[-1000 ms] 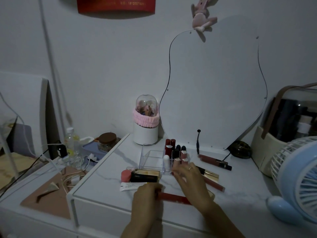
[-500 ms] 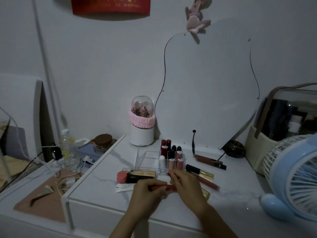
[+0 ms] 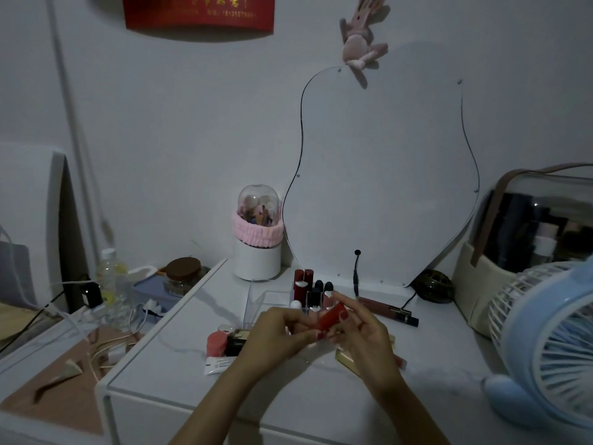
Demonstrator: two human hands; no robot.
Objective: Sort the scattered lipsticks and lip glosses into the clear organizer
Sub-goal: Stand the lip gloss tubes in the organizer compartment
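Note:
Both hands hold one red lip gloss tube (image 3: 331, 316) above the white table, just in front of the clear organizer (image 3: 266, 301). My left hand (image 3: 276, 335) grips its near end and my right hand (image 3: 359, 332) pinches its far end. Several red, black and pink lipsticks (image 3: 313, 289) stand upright in the organizer's right compartments; its left part looks bare. On the table lie a brown gloss with a dark cap (image 3: 386, 308), a black and gold lipstick (image 3: 237, 342), a pink tube (image 3: 215, 343), a white tube (image 3: 219, 369) and a gold one (image 3: 346, 359) partly under my right wrist.
A curvy mirror (image 3: 385, 175) leans on the wall behind the organizer. A white canister with a pink band (image 3: 258, 248) stands at its left. A blue fan (image 3: 552, 342) and a cream cosmetics case (image 3: 526, 239) fill the right. Cables, a bottle and a jar crowd the lower shelf at left.
The red gloss tube lay on the table under my hands; both hands have lifted it and tilted its far end up toward the organizer.

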